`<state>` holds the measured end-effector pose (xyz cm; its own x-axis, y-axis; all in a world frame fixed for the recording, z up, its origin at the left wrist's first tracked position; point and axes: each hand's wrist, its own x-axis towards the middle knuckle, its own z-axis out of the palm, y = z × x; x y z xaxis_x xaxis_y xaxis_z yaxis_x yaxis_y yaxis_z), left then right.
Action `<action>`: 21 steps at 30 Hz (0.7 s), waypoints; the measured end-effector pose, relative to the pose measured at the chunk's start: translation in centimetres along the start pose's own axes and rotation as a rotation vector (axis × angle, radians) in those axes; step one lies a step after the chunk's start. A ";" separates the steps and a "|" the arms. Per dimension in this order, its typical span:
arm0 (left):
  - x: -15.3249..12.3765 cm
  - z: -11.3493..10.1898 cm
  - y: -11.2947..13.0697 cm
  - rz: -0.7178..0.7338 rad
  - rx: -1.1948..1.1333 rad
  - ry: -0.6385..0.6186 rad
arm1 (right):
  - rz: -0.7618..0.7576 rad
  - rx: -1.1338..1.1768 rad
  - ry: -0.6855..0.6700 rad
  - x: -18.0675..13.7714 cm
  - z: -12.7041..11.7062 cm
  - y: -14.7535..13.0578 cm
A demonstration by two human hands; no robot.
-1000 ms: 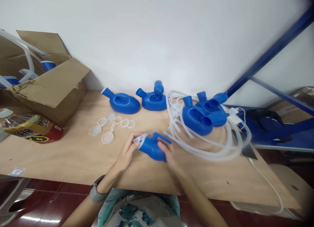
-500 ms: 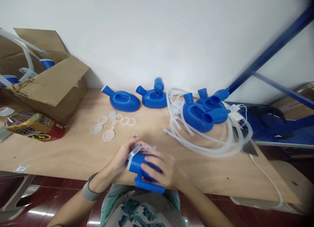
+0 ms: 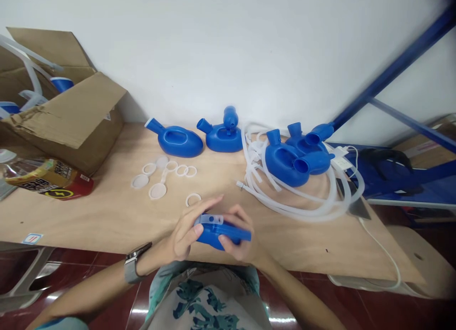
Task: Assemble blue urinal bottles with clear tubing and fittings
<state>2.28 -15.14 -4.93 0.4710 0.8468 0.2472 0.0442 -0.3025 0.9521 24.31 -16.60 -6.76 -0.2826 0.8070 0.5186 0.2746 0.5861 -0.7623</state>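
Observation:
Both of my hands hold one blue plastic vessel [image 3: 223, 234] just above the table's near edge. My left hand [image 3: 188, 228] grips its left end, thumb on a whitish translucent cap [image 3: 211, 219] fitted at the vessel's opening. My right hand [image 3: 238, 235] wraps around the right side, fingers curled under it. A loose white ring [image 3: 193, 199] lies on the table just beyond my left hand.
Several white rings and round lids [image 3: 156, 175] lie left of centre. More blue vessels [image 3: 176, 140] stand at the back, some amid coiled white tubing [image 3: 306, 201]. A cardboard box [image 3: 67, 116] and a snack bag [image 3: 46, 180] sit left. A blue metal frame [image 3: 392, 73] is right.
The vessel came off the table toward me, was turned in my hands, and now lies flatter with the cap on top. A white ring now lies on the table beyond my hands.

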 end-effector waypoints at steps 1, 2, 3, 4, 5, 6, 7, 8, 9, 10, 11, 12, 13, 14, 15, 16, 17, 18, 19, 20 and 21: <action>0.0 -0.1 0.2 0.025 0.035 -0.017 | 0.029 0.022 -0.003 0.2 -0.2 -0.2; 0.1 -0.1 0.5 0.041 0.064 -0.032 | 0.066 0.051 -0.013 0.4 -0.5 -0.4; 0.3 -0.2 1.0 0.059 0.091 -0.053 | 0.113 0.091 -0.032 0.5 -0.8 -0.6; 0.5 -0.2 1.5 0.087 0.116 -0.081 | 0.165 0.142 -0.053 0.6 -1.0 -0.7; 0.8 -0.1 1.9 0.126 0.134 -0.107 | 0.219 0.200 -0.076 0.6 -1.2 -0.7; 1.2 0.0 2.3 0.167 0.145 -0.131 | 0.269 0.258 -0.090 0.7 -1.2 -0.7; 1.6 0.1 2.5 0.202 0.149 -0.150 | 0.307 0.311 -0.090 0.7 -1.1 -0.6; 2.0 0.3 2.6 0.213 0.149 -0.164 | 0.335 0.351 -0.077 0.6 -1.0 -0.4; 2.5 0.5 2.6 0.195 0.149 -0.159 | 0.357 0.371 -0.052 0.5 -0.7 -0.1; 2.9 0.7 2.5 0.147 0.154 -0.135 | 0.372 0.369 -0.018 0.4 -0.5 0.3; 3.3 0.8 2.3 0.083 0.162 -0.103 | 0.378 0.353 0.025 0.3 -0.2 0.7; 3.6 0.9 2.1 0.022 0.171 -0.069 | 0.375 0.329 0.070 0.3 0.1 1.1; 3.9 0.9 2.0 -0.026 0.175 -0.035 | 0.363 0.302 0.105 0.2 0.3 1.5; 4.0 0.9 1.8 -0.052 0.173 -0.014 | 0.343 0.277 0.128 0.2 0.4 1.8; 4.1 0.8 1.8 -0.057 0.163 -0.011 | 0.316 0.258 0.134 0.3 0.5 2.1; 4.1 0.6 1.8 -0.046 0.149 -0.023 | 0.294 0.250 0.129 0.4 0.5 2.3; 4.0 0.4 1.9 -0.024 0.136 -0.039 | 0.283 0.253 0.120 0.5 0.5 2.5; 4.0 0.2 2.0 0.001 0.125 -0.054 | 0.284 0.268 0.122 0.6 0.6 2.6; 4.0 0.0 2.2 0.025 0.117 -0.062 | 0.296 0.292 0.139 0.7 0.6 2.7; 4.1 -0.2 2.3 0.041 0.110 -0.064 | 0.315 0.320 0.165 0.8 0.8 2.8; 4.2 -0.2 2.4 0.043 0.106 -0.053 | 0.334 0.345 0.194 0.8 1.0 2.9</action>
<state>4.19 -12.24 -1.57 0.5203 0.8086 0.2746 0.1143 -0.3847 0.9159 23.99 -14.27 -8.96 -0.0466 0.9638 0.2625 -0.0077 0.2624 -0.9649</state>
